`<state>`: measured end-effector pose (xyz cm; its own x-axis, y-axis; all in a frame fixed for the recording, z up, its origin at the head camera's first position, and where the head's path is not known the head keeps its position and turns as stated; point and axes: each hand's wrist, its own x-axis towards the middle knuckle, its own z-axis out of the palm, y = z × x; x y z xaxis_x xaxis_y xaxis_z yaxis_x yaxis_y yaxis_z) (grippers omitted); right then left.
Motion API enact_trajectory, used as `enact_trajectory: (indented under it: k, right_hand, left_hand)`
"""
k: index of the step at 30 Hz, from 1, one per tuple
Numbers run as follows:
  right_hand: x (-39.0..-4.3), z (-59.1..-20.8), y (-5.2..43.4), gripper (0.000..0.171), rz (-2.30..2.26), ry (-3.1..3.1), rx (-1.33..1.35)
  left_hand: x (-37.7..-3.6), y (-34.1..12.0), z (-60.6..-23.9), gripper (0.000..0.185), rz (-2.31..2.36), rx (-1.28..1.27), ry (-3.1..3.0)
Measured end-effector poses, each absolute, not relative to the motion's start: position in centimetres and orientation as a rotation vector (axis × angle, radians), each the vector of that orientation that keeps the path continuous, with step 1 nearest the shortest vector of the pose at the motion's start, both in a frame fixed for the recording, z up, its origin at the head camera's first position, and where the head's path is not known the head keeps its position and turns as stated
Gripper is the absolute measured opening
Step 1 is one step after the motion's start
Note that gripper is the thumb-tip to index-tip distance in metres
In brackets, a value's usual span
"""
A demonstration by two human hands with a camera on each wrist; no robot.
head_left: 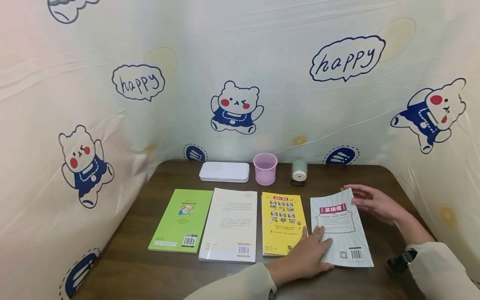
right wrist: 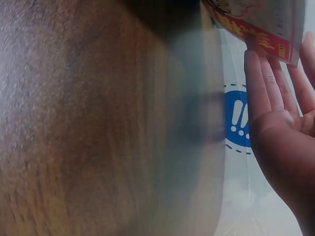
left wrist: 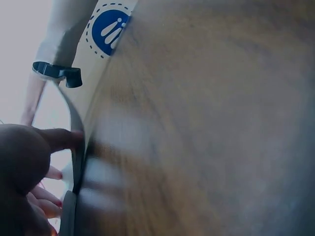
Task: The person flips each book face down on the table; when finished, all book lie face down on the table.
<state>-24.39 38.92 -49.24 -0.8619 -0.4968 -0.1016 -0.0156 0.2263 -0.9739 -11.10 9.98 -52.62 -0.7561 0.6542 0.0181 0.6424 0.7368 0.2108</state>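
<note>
A pale blue-green book (head_left: 339, 243) with a pink title band lies at the right end of a row, its far right corner raised off the table. My left hand (head_left: 309, 255) rests on its near left part with spread fingers; the thumb (left wrist: 61, 139) touches its edge in the left wrist view. At the raised corner, my right hand (head_left: 378, 205) touches the book with extended fingers. The right wrist view shows those fingers (right wrist: 268, 88) against the underside cover (right wrist: 268, 42), which has a red band. Beside my left hand is a yellow book (head_left: 279, 233).
Further left lie a cream book (head_left: 229, 225) and a green book (head_left: 170, 227). Along the back of the brown table (head_left: 123, 258) stand a white flat case (head_left: 224, 171), a pink cup (head_left: 265, 171) and a green pencil sharpener (head_left: 299, 171). A printed curtain (head_left: 187, 100) surrounds the table.
</note>
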Motion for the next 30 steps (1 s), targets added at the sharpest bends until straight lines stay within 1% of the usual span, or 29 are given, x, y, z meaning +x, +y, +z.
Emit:
enact_trajectory:
  k: [4, 7, 10, 14, 19, 23, 30]
  right_hand:
    - [-24.8, -49.8, 38.8, 0.065, -1.604, 2.169, -0.428]
    - [-25.0, -50.3, 38.8, 0.071, -1.562, 2.211, -0.403]
    - [-25.0, -50.6, 38.7, 0.072, -1.478, 2.300, -0.390]
    - [-24.8, -51.1, 38.3, 0.069, -1.276, 2.496, -0.384]
    - [-24.6, -51.5, 37.7, 0.059, -1.077, 2.671, -0.429]
    - [-24.7, -51.7, 37.5, 0.052, -1.013, 2.694, -0.454]
    - [-24.9, -51.7, 37.2, 0.049, -0.956, 2.724, -0.476]
  left_hand:
    - [-11.2, 9.9, -52.2, 0.061, 0.255, 1.056, 2.867]
    - [-11.3, 9.8, -52.1, 0.059, 0.247, 1.044, 2.859]
    - [-11.4, 9.7, -52.1, 0.059, 0.251, 1.038, 2.847]
    - [-11.4, 9.6, -52.2, 0.058, 0.286, 1.015, 2.833]
    - [-11.5, 9.5, -52.2, 0.057, 0.350, 0.969, 2.820]
    - [-11.6, 9.4, -52.2, 0.058, 0.358, 0.955, 2.816]
    - [-11.7, 9.3, -52.2, 0.058, 0.383, 0.931, 2.797]
